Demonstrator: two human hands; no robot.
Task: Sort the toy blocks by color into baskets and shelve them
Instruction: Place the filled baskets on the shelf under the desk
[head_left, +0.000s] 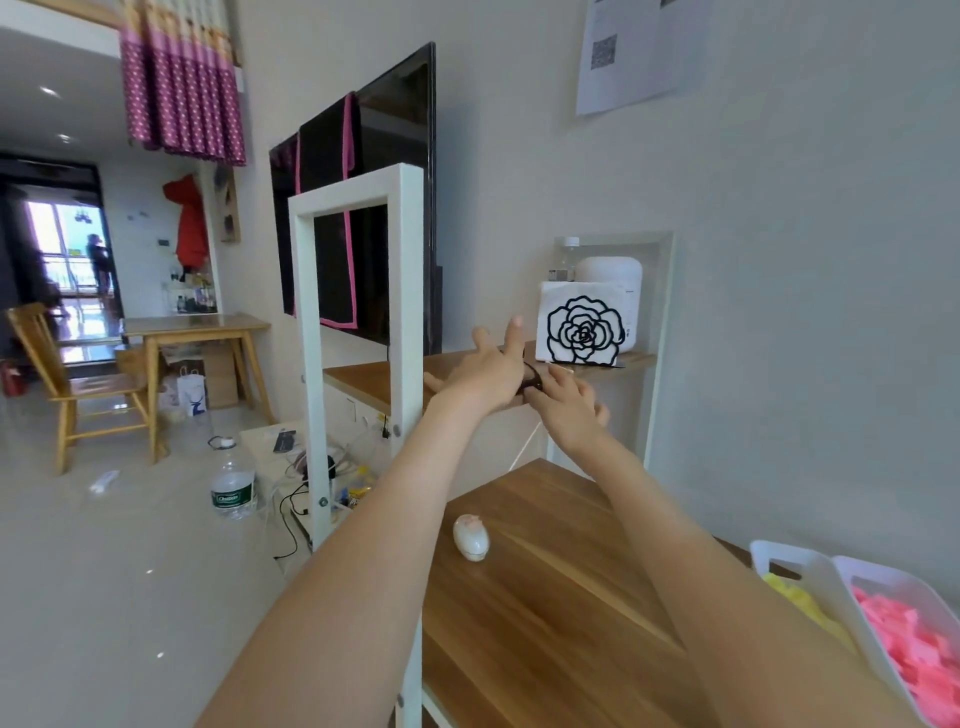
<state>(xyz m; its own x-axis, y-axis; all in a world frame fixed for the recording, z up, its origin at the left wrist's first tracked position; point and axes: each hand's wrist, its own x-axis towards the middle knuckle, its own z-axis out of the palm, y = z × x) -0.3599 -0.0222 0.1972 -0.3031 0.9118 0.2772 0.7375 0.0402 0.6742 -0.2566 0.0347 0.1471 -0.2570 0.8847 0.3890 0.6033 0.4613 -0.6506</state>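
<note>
Left hand (488, 374) is spreading fingers (514, 332) wide; right hand (566, 408) is pinching a dark band (532, 383) beside them; baskets (810, 566) are lying parallel, well behind.

Pink blocks (914, 654), yellow blocks (795, 597) (white baskets (878, 571)); black rose holder (584, 332); black band (532, 383).

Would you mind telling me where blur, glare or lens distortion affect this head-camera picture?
Head view: the left hand and right hand are motion-blurred; the white plastic basket of pink blocks is soft; the far bright window is blown out; the tall white frame tilts from wide-angle distortion.
</note>
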